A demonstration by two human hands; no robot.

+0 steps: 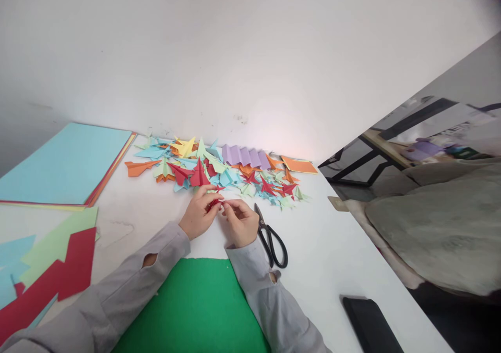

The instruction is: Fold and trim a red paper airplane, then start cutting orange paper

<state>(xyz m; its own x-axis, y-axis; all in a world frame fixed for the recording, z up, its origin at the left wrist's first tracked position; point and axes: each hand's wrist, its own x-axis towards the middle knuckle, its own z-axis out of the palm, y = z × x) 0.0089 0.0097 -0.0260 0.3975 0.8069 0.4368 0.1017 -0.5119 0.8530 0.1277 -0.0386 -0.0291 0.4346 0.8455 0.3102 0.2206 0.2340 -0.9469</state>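
In the head view, a small piece of folded red paper (214,203) is pinched between my two hands at the middle of the table. My left hand (200,213) is closed on its left side, and the fingertips of my right hand (240,221) press its right end. My fingers hide much of the paper's shape. Just right of my right hand lies a pair of black-handled scissors (270,233), partly covered by the sleeve. Beyond my hands spreads a heap of small folded paper planes (199,173) in red, orange, green, blue and yellow.
A green sheet (191,306) lies under my forearms. Large coloured sheets (66,160) are stacked at the left, with red and green offcuts (78,261) in front. Purple pleated paper (245,156) and orange slips (299,165) sit by the wall. A black phone-like object (370,324) lies front right.
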